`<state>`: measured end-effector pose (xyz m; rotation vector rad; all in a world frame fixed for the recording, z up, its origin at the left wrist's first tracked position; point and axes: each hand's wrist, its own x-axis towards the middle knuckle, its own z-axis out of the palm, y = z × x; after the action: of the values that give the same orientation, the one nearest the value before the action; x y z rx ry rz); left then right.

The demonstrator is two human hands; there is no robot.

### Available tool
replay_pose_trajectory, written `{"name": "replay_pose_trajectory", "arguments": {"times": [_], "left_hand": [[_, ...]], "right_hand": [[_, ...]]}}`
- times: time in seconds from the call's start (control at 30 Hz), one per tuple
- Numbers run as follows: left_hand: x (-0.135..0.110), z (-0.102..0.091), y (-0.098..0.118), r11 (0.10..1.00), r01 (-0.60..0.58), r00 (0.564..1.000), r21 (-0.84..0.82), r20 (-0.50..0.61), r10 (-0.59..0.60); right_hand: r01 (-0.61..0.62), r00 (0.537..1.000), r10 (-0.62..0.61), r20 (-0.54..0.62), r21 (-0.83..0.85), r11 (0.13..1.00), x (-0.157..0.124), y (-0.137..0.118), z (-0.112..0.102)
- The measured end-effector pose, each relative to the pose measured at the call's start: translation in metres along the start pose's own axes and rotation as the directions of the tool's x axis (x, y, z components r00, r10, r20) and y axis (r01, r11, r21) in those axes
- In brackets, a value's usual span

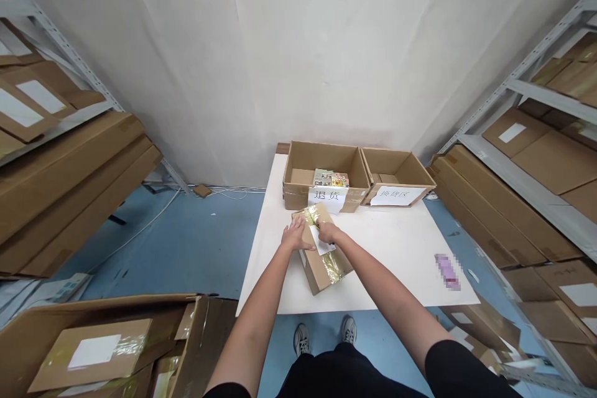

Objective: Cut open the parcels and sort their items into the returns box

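A taped brown cardboard parcel (321,264) with a white label lies on the white table (396,249). My left hand (295,236) rests flat on the parcel's left top edge, fingers spread. My right hand (326,231) is closed on a small thin tool I cannot make out, its tip against the yellowish tape near the parcel's far end.
Two open labelled cartons stand at the table's far edge: the left carton (298,189) holds colourful items, the right carton (420,183) looks almost bare. A blurred pink object (446,270) lies at the table's right. Shelves of boxes flank both sides; an open carton of parcels (93,348) sits on the floor at lower left.
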<state>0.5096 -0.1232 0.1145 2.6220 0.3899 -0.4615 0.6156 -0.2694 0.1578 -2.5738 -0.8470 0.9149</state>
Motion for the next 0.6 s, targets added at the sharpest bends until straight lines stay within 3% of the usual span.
{"name": "replay_pose_trajectory", "arguments": {"times": [0.17,0.4,0.5,0.6], "left_hand": [[0.001,0.0,-0.001,1.0,0.003,1.0,0.013,-0.004,-0.002],[0.0,0.001,-0.002,0.999,-0.004,1.0,0.039,-0.021,0.005],[0.001,0.0,-0.002,0.999,-0.011,1.0,0.053,-0.012,0.012],[0.003,-0.002,-0.002,0.998,-0.012,1.0,0.066,-0.002,0.012]], "right_hand": [[0.005,1.0,-0.004,0.007,-0.054,0.999,-0.039,0.014,0.012],[-0.026,0.994,0.046,0.095,-0.198,0.98,-0.141,0.054,0.051],[-0.05,0.996,0.062,0.062,-0.17,0.984,-0.179,0.073,0.066],[-0.069,0.996,0.076,0.056,-0.109,0.992,-0.205,0.094,0.062]]}}
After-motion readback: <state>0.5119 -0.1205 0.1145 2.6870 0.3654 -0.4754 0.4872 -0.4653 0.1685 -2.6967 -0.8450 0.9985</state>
